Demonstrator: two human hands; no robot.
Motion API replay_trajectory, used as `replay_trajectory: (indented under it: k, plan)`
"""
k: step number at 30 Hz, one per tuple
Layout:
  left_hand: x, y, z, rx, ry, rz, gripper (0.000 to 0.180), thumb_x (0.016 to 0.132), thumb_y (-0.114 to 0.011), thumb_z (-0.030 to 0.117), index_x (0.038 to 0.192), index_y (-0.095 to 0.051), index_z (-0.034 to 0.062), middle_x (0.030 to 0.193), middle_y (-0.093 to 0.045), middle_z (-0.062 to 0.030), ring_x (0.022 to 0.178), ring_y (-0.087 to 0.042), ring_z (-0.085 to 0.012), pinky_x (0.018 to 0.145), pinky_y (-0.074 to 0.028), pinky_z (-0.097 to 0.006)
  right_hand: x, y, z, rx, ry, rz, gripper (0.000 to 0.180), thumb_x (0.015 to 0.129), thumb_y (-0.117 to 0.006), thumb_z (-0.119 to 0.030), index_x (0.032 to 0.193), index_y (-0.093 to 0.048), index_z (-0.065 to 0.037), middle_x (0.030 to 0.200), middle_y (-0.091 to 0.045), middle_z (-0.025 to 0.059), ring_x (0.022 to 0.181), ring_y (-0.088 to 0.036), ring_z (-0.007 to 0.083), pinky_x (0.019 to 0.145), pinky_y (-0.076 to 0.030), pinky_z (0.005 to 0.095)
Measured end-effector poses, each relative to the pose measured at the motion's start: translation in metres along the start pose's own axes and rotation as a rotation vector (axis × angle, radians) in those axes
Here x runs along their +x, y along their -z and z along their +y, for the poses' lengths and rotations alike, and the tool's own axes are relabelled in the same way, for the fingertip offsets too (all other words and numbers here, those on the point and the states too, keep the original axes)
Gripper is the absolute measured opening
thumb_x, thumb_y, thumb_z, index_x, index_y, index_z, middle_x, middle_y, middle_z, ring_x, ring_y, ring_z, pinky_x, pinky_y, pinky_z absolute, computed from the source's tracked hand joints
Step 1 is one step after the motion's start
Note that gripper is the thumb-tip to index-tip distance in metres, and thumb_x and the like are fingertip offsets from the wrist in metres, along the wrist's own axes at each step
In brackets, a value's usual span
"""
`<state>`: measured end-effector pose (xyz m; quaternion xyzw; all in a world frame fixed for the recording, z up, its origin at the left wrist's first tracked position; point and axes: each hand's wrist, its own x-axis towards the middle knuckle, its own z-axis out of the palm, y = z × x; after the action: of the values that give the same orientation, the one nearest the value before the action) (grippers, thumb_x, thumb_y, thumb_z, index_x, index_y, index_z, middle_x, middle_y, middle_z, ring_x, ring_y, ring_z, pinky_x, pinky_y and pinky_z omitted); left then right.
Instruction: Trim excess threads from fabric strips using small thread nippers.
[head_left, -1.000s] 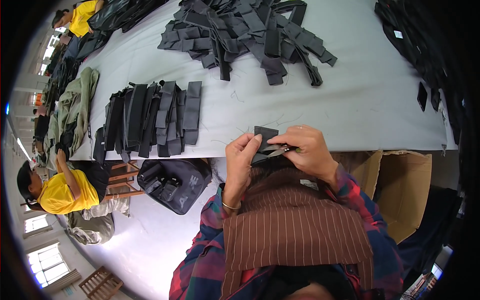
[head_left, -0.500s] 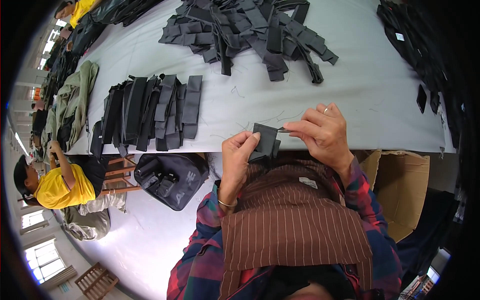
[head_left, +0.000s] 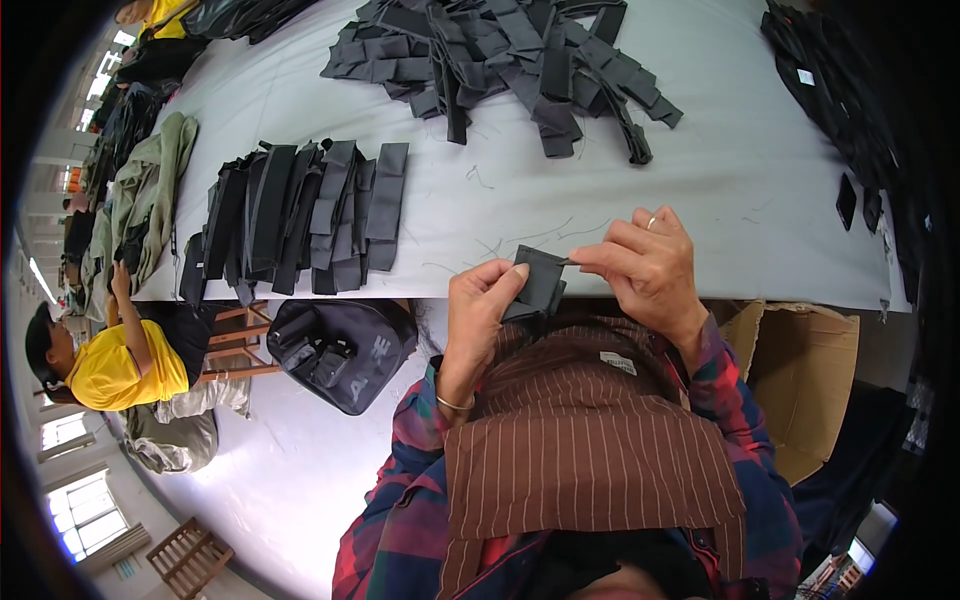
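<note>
Near the table's front edge, my left hand [head_left: 478, 308] pinches a folded dark grey fabric strip [head_left: 541, 276], thumb on top. From the right, my right hand [head_left: 645, 262] closes its fingers on a small dark pointed tool [head_left: 569, 262], whose tip meets the strip's upper right corner. Most of that tool is hidden in the fingers, so its exact kind cannot be made out. Loose threads [head_left: 500, 245] lie on the white cloth just beyond the strip.
A neat row of dark strips [head_left: 300, 215] lies left on the white table [head_left: 700, 200]; a tangled heap [head_left: 500, 60] lies at the far side. Dark garments [head_left: 830, 100] line the right edge. Below stand a black bag [head_left: 345, 360] and a cardboard box [head_left: 800, 380]. A co-worker [head_left: 120, 360] sits left.
The strip and my left hand have shifted slightly right, and the strip is tilted a little more. The tool's tip stays at its corner. The co-worker's arms have lowered slightly.
</note>
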<state>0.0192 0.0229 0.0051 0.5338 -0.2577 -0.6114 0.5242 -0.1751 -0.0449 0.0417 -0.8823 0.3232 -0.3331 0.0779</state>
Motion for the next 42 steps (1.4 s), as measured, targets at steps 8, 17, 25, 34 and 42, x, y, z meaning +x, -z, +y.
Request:
replay_trajectory:
  k: [8,17,25,34,42]
  plan:
    - [-0.001,-0.001,-0.004,0.225,-0.097,-0.031,0.019,0.087,-0.062,0.013,0.075,-0.063,-0.0015,0.057,-0.049,0.0091,0.052,-0.035,0.0013,0.045,-0.024,-0.020,0.006,-0.008,-0.010,0.213,-0.151,0.047,0.017,0.067,-0.073,-0.011,0.084,-0.068,-0.012,0.063,-0.052,0.0010,0.059,-0.045,0.0204,0.058,-0.033,0.0320]
    - [-0.002,-0.001,-0.006,0.258,-0.082,-0.043,0.020,0.086,-0.062,0.014,0.073,-0.063,-0.0012,0.053,-0.046,0.0095,0.050,-0.031,0.0013,0.044,-0.020,-0.021,0.001,-0.021,-0.011,0.066,-0.295,0.024,0.015,0.075,-0.069,-0.010,0.090,-0.067,-0.008,0.073,-0.059,0.0040,0.067,-0.054,0.0208,0.062,-0.040,0.0319]
    - [-0.005,-0.003,0.000,0.291,-0.079,-0.050,0.020,0.086,-0.062,0.014,0.072,-0.062,-0.0013,0.052,-0.045,0.0091,0.050,-0.031,0.0009,0.043,-0.020,-0.022,0.006,-0.020,-0.019,0.571,-0.517,0.015,0.024,0.077,-0.069,-0.017,0.100,-0.066,-0.010,0.084,-0.063,0.0082,0.067,-0.057,0.0227,0.060,-0.046,0.0323]
    - [-0.007,-0.005,0.011,0.367,-0.138,-0.012,0.020,0.085,-0.062,0.012,0.072,-0.061,-0.0019,0.052,-0.045,0.0086,0.050,-0.031,0.0009,0.043,-0.021,-0.022,0.001,-0.008,-0.014,0.268,-0.253,-0.061,0.014,0.074,-0.070,-0.017,0.088,-0.069,-0.012,0.068,-0.058,0.0027,0.062,-0.054,0.0216,0.057,-0.041,0.0328]
    - [-0.009,-0.007,0.010,0.338,-0.134,-0.027,0.020,0.085,-0.062,0.012,0.072,-0.061,-0.0025,0.053,-0.047,0.0083,0.051,-0.033,0.0013,0.043,-0.022,-0.021,0.003,-0.017,-0.023,0.093,-0.187,0.063,0.013,0.073,-0.071,-0.015,0.085,-0.069,-0.012,0.065,-0.054,0.0025,0.060,-0.051,0.0223,0.057,-0.037,0.0333]
